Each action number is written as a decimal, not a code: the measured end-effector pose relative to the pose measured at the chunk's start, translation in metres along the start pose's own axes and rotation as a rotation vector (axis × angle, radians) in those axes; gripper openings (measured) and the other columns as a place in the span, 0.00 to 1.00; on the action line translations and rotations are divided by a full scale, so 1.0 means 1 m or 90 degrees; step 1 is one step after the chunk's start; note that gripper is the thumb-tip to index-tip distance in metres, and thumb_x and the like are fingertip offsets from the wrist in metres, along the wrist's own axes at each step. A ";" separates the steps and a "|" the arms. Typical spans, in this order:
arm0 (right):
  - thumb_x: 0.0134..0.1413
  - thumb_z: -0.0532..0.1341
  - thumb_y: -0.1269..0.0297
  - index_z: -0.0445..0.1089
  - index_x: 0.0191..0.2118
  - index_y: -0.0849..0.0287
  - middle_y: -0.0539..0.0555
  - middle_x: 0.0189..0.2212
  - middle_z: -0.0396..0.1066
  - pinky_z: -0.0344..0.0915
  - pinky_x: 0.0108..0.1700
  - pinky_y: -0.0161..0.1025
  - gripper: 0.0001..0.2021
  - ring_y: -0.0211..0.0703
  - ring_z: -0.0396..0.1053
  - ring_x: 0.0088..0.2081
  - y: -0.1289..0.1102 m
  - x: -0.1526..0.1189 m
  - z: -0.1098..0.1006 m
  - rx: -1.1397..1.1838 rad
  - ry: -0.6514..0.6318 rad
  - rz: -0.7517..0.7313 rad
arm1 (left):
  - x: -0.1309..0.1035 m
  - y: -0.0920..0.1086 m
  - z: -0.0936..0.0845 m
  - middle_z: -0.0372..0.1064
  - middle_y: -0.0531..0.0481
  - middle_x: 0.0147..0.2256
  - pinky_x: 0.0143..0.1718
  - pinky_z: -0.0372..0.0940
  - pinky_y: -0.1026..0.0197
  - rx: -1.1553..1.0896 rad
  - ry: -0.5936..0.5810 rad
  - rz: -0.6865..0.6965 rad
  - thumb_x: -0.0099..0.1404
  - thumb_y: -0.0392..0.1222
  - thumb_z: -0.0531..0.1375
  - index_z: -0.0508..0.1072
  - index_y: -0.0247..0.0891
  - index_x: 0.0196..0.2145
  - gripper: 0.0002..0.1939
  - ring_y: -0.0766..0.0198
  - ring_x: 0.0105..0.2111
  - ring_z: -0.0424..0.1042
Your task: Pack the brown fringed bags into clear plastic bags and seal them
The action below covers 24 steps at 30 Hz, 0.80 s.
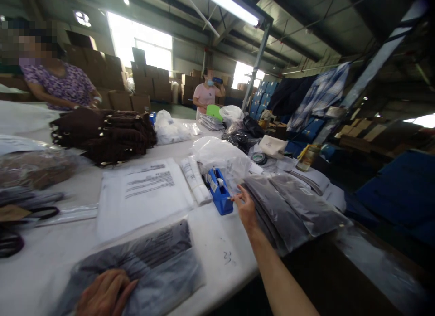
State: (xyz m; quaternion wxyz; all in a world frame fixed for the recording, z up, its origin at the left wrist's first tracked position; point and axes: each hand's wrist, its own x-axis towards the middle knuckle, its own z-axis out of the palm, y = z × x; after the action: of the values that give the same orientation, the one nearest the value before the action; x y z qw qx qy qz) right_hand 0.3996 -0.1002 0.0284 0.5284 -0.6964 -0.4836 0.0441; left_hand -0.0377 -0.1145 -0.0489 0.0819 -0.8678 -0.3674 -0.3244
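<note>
My left hand (103, 292) lies flat, fingers loose, on a bagged dark garment (142, 266) at the near edge of the white surface (220, 248). My right hand (245, 207), fingers pinched, touches the blue tape dispenser (219, 193) just beyond that garment, beside stacked bagged garments (292, 207).
</note>
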 end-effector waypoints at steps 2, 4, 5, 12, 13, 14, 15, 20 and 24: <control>0.55 0.54 0.59 0.59 0.58 0.62 0.52 0.28 0.73 0.60 0.49 0.46 0.26 0.46 0.69 0.38 0.009 -0.021 -0.005 -0.018 0.021 0.021 | 0.006 0.013 -0.010 0.69 0.48 0.33 0.40 0.59 0.54 -0.008 -0.044 -0.057 0.67 0.54 0.50 0.70 0.40 0.31 0.18 0.55 0.36 0.68; 0.53 0.55 0.58 0.59 0.58 0.64 0.54 0.28 0.72 0.57 0.50 0.49 0.27 0.50 0.67 0.40 0.018 -0.035 -0.012 -0.050 0.039 0.036 | 0.011 0.024 -0.018 0.69 0.47 0.34 0.43 0.58 0.52 -0.020 -0.082 -0.109 0.68 0.52 0.49 0.69 0.39 0.31 0.17 0.54 0.38 0.67; 0.52 0.56 0.58 0.59 0.58 0.65 0.55 0.28 0.71 0.56 0.51 0.51 0.28 0.51 0.67 0.41 0.021 -0.038 -0.016 -0.067 0.048 0.039 | 0.013 0.028 -0.021 0.68 0.47 0.35 0.43 0.57 0.51 -0.028 -0.090 -0.127 0.68 0.50 0.49 0.69 0.39 0.31 0.16 0.54 0.39 0.66; 0.58 0.55 0.59 0.42 0.65 0.60 0.51 0.31 0.70 0.56 0.53 0.48 0.33 0.46 0.68 0.40 -0.055 -0.066 -0.010 -0.007 -0.253 -0.103 | 0.012 0.035 -0.028 0.65 0.47 0.33 0.40 0.57 0.53 -0.097 -0.115 -0.190 0.68 0.45 0.51 0.65 0.37 0.30 0.12 0.55 0.38 0.63; 0.59 0.56 0.61 0.41 0.65 0.58 0.50 0.31 0.70 0.56 0.54 0.46 0.33 0.44 0.67 0.40 -0.076 -0.074 0.000 0.028 -0.389 -0.163 | 0.012 0.035 -0.028 0.65 0.47 0.32 0.40 0.57 0.53 -0.104 -0.113 -0.189 0.68 0.45 0.51 0.65 0.37 0.29 0.12 0.55 0.37 0.63; 0.59 0.56 0.63 0.41 0.65 0.55 0.49 0.31 0.70 0.56 0.55 0.45 0.32 0.43 0.67 0.41 -0.095 -0.082 0.013 0.046 -0.519 -0.228 | 0.011 0.035 -0.028 0.64 0.47 0.32 0.40 0.57 0.53 -0.106 -0.108 -0.191 0.68 0.44 0.51 0.64 0.37 0.29 0.12 0.55 0.37 0.62; 0.58 0.57 0.65 0.43 0.65 0.52 0.48 0.32 0.71 0.54 0.56 0.45 0.33 0.42 0.66 0.42 -0.113 -0.088 0.028 0.036 -0.626 -0.300 | 0.011 0.035 -0.028 0.64 0.47 0.32 0.40 0.56 0.52 -0.103 -0.104 -0.191 0.68 0.44 0.51 0.64 0.37 0.29 0.11 0.55 0.37 0.62; 0.48 0.67 0.68 0.48 0.64 0.51 0.51 0.33 0.71 0.55 0.54 0.45 0.40 0.46 0.65 0.41 -0.153 -0.098 0.092 -0.221 -0.769 -0.490 | 0.011 0.038 -0.029 0.63 0.47 0.32 0.41 0.56 0.50 -0.052 -0.118 -0.181 0.67 0.41 0.53 0.64 0.37 0.30 0.09 0.54 0.36 0.62; 0.47 0.68 0.62 0.46 0.65 0.54 0.55 0.33 0.71 0.59 0.50 0.46 0.42 0.51 0.66 0.41 -0.148 -0.092 0.103 -0.377 -0.679 -0.489 | 0.011 0.039 -0.028 0.64 0.46 0.34 0.42 0.56 0.50 -0.021 -0.120 -0.171 0.65 0.39 0.56 0.65 0.36 0.31 0.05 0.53 0.38 0.62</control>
State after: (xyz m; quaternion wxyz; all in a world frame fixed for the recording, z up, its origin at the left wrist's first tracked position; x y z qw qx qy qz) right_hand 0.1991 -0.0992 0.0571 -0.0122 -0.4749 -0.8782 0.0566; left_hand -0.0192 -0.1470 -0.0163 -0.0112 -0.8385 -0.4810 -0.2557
